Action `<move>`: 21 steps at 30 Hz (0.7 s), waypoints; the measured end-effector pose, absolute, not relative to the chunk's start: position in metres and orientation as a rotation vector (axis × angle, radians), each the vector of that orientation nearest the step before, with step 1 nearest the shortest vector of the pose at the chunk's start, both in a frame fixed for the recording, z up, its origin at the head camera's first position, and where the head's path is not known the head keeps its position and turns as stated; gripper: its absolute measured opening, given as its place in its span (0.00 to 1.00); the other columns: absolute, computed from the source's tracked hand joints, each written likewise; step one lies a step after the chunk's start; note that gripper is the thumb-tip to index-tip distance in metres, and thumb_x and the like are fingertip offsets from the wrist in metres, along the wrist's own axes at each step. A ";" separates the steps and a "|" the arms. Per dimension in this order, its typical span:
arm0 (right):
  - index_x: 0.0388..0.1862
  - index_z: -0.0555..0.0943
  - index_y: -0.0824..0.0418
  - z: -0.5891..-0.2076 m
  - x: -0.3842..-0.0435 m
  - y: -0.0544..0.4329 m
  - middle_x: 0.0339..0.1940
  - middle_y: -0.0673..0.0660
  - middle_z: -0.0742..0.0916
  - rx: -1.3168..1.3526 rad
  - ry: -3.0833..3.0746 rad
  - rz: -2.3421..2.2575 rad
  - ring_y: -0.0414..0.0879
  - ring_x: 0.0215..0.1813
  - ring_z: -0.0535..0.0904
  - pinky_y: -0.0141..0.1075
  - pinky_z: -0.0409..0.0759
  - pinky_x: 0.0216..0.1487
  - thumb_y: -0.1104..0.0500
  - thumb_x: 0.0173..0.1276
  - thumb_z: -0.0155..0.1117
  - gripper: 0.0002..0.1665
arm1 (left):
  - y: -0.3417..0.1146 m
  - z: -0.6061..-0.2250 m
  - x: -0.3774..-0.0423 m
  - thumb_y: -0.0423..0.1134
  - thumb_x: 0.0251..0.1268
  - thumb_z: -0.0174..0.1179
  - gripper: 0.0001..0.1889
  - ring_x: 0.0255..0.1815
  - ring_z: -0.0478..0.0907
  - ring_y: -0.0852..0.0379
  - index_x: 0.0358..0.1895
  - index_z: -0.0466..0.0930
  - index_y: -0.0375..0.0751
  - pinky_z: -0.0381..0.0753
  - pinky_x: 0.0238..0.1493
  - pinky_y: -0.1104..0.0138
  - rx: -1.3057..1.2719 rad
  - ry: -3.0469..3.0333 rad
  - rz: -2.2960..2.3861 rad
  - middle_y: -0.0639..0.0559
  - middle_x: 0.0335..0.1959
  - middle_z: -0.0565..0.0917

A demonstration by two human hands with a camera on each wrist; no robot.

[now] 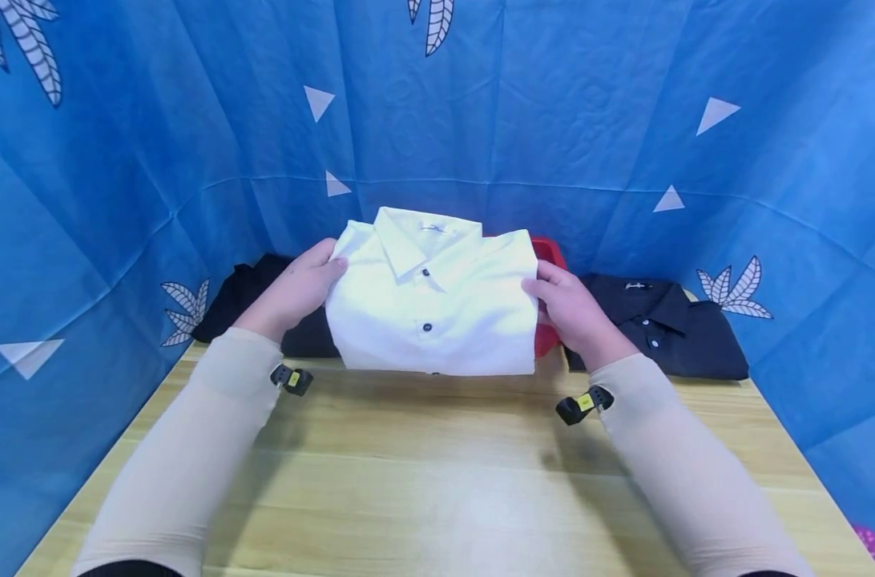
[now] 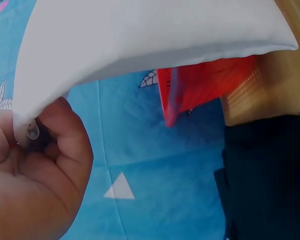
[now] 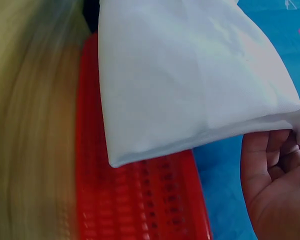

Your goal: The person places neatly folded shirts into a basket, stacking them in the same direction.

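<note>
A folded white shirt [image 1: 473,320] with a collar and dark buttons hangs in the air between both hands in the head view. My left hand [image 1: 304,284] pinches its left side near the shoulder, thumb in front. On the opposite side my right hand [image 1: 567,308] pinches the other edge the same way. The left wrist view shows curled fingers [image 2: 72,145] gripping a corner of the white cloth. Behind the shirt, and mostly hidden by it, stands a red plastic basket [image 3: 140,200] with a slotted surface.
Folded black garments lie at the back of the wooden table [image 1: 409,473]: a dark cloth [image 1: 246,292] at left and a black collared shirt [image 1: 697,336] at right. A blue patterned curtain [image 1: 589,104] encloses the back and sides.
</note>
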State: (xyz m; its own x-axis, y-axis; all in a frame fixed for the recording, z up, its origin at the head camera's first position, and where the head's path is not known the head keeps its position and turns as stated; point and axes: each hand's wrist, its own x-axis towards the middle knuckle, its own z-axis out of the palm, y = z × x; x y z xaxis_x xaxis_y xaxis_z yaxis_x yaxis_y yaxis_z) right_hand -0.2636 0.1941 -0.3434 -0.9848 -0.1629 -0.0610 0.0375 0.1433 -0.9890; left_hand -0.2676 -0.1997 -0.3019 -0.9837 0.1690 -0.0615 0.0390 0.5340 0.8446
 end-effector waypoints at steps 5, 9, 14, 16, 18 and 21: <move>0.73 0.72 0.49 -0.337 -0.272 0.205 0.60 0.56 0.81 -0.051 2.343 -1.895 0.54 0.56 0.82 0.49 0.78 0.61 0.48 0.80 0.56 0.26 | -0.183 -0.295 -0.284 0.64 0.77 0.46 0.29 0.58 0.75 0.46 0.72 0.62 0.55 0.63 0.67 0.34 0.151 2.654 1.428 0.51 0.60 0.76; 0.75 0.71 0.50 -0.335 -0.279 0.211 0.62 0.57 0.80 -0.035 2.376 -1.896 0.54 0.58 0.80 0.50 0.77 0.63 0.48 0.80 0.55 0.27 | -0.171 -0.292 -0.296 0.63 0.77 0.46 0.26 0.57 0.75 0.47 0.69 0.64 0.55 0.65 0.67 0.36 0.133 2.677 1.439 0.52 0.58 0.77; 0.76 0.70 0.49 -0.332 -0.287 0.218 0.63 0.56 0.79 -0.004 2.438 -1.873 0.53 0.59 0.79 0.51 0.76 0.64 0.47 0.80 0.54 0.29 | -0.157 -0.287 -0.310 0.56 0.82 0.43 0.21 0.54 0.77 0.47 0.67 0.66 0.51 0.72 0.65 0.42 0.127 2.703 1.488 0.50 0.56 0.77; 0.76 0.70 0.48 -0.330 -0.290 0.220 0.62 0.55 0.79 0.030 2.475 -1.846 0.53 0.59 0.79 0.51 0.75 0.64 0.46 0.80 0.54 0.28 | -0.150 -0.286 -0.317 0.54 0.83 0.42 0.20 0.52 0.77 0.47 0.66 0.67 0.49 0.74 0.63 0.45 0.122 2.716 1.498 0.49 0.55 0.77; 0.76 0.70 0.48 -0.329 -0.295 0.221 0.62 0.55 0.80 0.067 2.505 -1.816 0.53 0.59 0.78 0.52 0.75 0.64 0.46 0.80 0.54 0.28 | -0.145 -0.285 -0.323 0.53 0.83 0.42 0.19 0.52 0.77 0.48 0.65 0.67 0.49 0.76 0.61 0.48 0.106 2.729 1.500 0.49 0.55 0.77; 0.78 0.68 0.47 -0.325 -0.303 0.221 0.63 0.55 0.79 0.113 2.530 -1.778 0.53 0.60 0.77 0.53 0.74 0.65 0.45 0.80 0.53 0.30 | -0.138 -0.285 -0.332 0.52 0.84 0.41 0.18 0.52 0.76 0.48 0.65 0.67 0.49 0.77 0.60 0.49 0.087 2.741 1.507 0.48 0.55 0.76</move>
State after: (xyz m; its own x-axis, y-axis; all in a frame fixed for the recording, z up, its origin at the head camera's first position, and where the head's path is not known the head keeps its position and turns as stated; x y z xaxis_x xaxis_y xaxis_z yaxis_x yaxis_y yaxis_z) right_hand -0.3027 0.2208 -0.3246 -0.9962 0.0324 -0.0804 0.0866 0.3378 -0.9372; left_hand -0.3322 -0.1382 -0.2854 -0.9984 0.0552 0.0157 0.0428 0.5345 0.8441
